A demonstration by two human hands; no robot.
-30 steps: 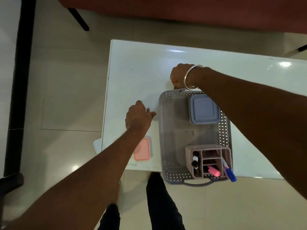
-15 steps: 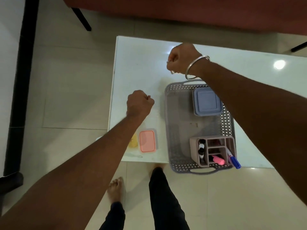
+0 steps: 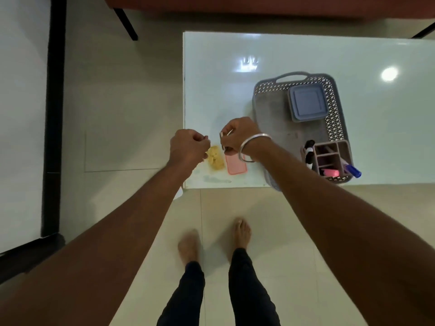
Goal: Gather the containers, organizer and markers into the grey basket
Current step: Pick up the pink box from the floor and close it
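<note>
One small rectangular container with a pink lid (image 3: 236,165) is seen outside the grey perforated plastic basket (image 3: 259,95). It lies on the glossy white table (image 3: 235,50), close to the near edge. Its long axis is set roughly away from the person, slightly slanted, and its far end is covered by the right wrist. Just beside it on the left a crumpled yellow lump (image 3: 215,158) is found; what it is cannot be told. The basket lies just to the right of the container, so a short carry rightward is judged to be all that is called for.

The right hand (image 3: 237,137) is held above the container's far end and is the nearer of the two. Its fingers are curled and a thin pale stick-like piece (image 3: 227,134) is pinched in them, so a grasp is judged unlikely until that piece is put down. The left hand (image 3: 188,144) is held further left, over the table's left edge, clenched; whether anything is enclosed cannot be told.

Inside the basket, a square container with a blue lid (image 3: 307,103) is placed at the far right. A dusty-pink compartmented organizer (image 3: 332,156) stands at the near end, with a black marker (image 3: 309,147), a pink highlighter (image 3: 330,172) and a blue-capped marker (image 3: 353,171) in it.
</note>
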